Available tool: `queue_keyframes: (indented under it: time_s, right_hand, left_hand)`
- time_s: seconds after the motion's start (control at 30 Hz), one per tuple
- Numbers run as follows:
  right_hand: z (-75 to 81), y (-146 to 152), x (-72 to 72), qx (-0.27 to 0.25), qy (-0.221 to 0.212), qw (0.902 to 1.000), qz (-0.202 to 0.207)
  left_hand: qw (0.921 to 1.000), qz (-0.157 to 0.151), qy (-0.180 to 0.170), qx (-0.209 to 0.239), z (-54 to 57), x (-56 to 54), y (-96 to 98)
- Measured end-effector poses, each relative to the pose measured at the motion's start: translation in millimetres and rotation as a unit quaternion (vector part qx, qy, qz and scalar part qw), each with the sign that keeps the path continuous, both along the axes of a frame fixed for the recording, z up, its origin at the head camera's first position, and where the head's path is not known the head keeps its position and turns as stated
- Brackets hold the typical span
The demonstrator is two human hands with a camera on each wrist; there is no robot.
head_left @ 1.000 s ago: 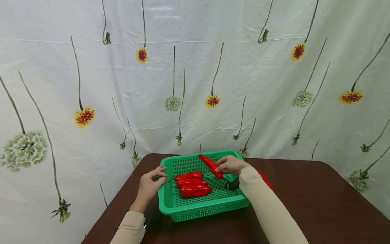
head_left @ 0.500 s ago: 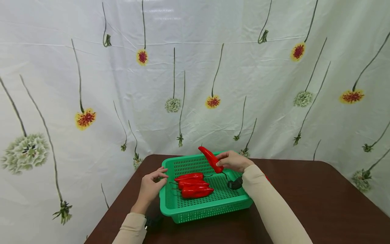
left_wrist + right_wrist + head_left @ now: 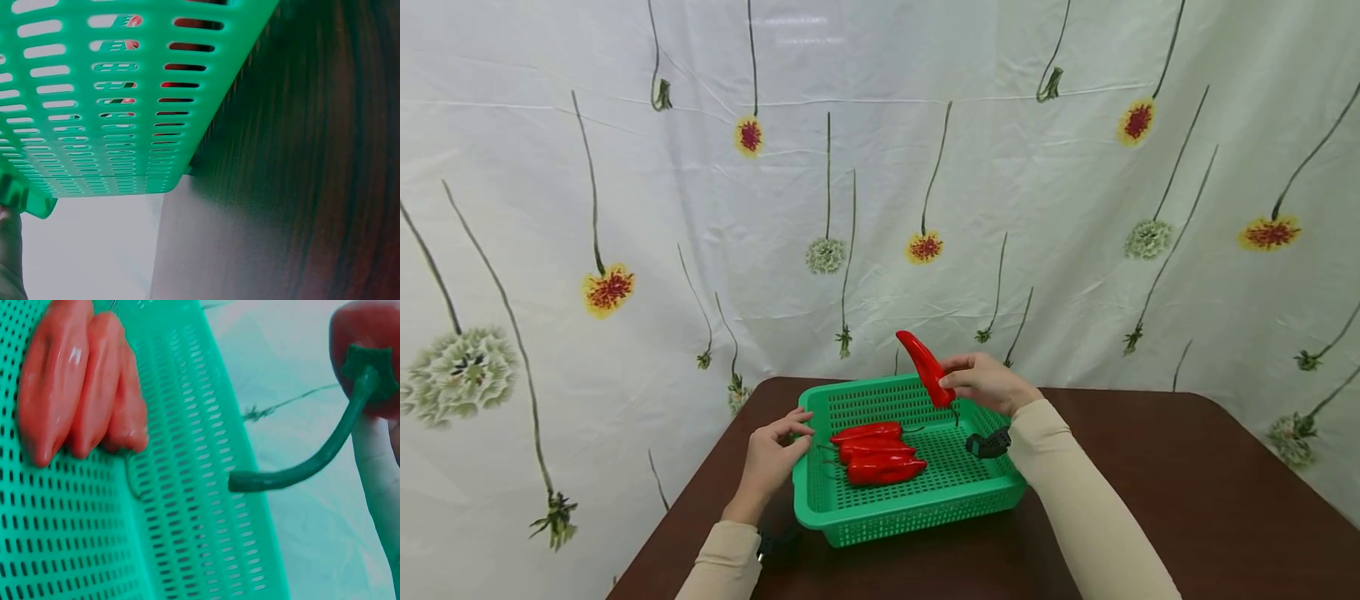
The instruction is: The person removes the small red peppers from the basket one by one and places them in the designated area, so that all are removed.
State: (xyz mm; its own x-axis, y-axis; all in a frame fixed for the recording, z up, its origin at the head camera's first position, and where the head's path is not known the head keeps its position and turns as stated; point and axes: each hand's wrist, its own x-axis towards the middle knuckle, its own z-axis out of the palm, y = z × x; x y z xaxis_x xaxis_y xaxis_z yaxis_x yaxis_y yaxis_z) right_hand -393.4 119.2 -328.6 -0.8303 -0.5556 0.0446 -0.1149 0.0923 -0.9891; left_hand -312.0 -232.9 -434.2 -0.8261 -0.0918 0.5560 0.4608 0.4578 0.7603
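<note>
My right hand (image 3: 990, 382) pinches a long red pepper (image 3: 922, 367) near its stem end, above the right part of a green plastic basket (image 3: 917, 516). The pepper's tip points up and left; its curved green stem (image 3: 319, 464) shows large in the right wrist view. Inside the basket, three red peppers (image 3: 886, 469) lie side by side on the left part of the floor. My left hand (image 3: 766, 460) holds the basket's left rim, with the fingers over it and the thumb close below. Just one digit (image 3: 10, 244) shows at the rim in the left wrist view.
The basket stands on a dark brown wooden table (image 3: 1157, 475). A white curtain (image 3: 880, 183) with printed flowers hangs behind it. A black strap-mounted device (image 3: 990, 444) sits at my right wrist, over the basket.
My right hand has lifted the red pepper and moved slightly right. The left hand stays at the rim. A red thing seen beyond the right forearm earlier is now hidden.
</note>
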Motion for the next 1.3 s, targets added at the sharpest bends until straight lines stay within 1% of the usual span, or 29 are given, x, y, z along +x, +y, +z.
queue_keyframes:
  time_s: [0.13,0.37,0.5,0.6,0.7,0.87,1.0,1.17,1.3]
  right_hand:
    - [8.2,1.7,10.5,-0.023,-0.001,0.9997,-0.007]
    - [15.6,12.8,28.8,-0.053,-0.004,0.9983,-0.027]
    - [21.2,23.0,36.1,-0.073,-0.001,0.9969,-0.030]
    - [25.2,33.6,42.2,-0.078,0.002,0.9963,-0.035]
    - [26.7,47.4,49.3,-0.088,-0.008,0.9954,-0.038]
    - [25.0,71.0,59.8,-0.137,-0.027,0.9894,-0.037]
    - [21.6,87.2,66.8,-0.165,-0.030,0.9850,-0.039]
    - [14.0,105.1,73.4,-0.177,-0.021,0.9826,-0.054]
    - [5.7,118.6,75.9,-0.176,-0.026,0.9820,-0.064]
  left_hand:
    - [1.0000,0.007,-0.005,-0.001,-0.1,-2.0,0.5]
    - [1.0000,0.001,-0.006,-0.005,-2.5,-1.4,1.2]
    - [1.0000,0.004,-0.004,0.001,-2.0,-0.7,0.9]
    - [1.0000,0.006,-0.005,0.000,-1.4,-0.7,1.1]
    - [0.9999,0.004,-0.011,-0.003,-1.5,-0.8,1.3]
    - [1.0000,0.003,-0.009,0.000,-0.2,-0.8,0.3]
    - [1.0000,0.003,-0.009,-0.002,0.5,-1.4,-0.4]
    - [0.9999,0.003,-0.012,-0.005,0.4,-0.9,0.1]
    - [1.0000,0.003,-0.005,-0.003,0.1,-2.4,0.6]
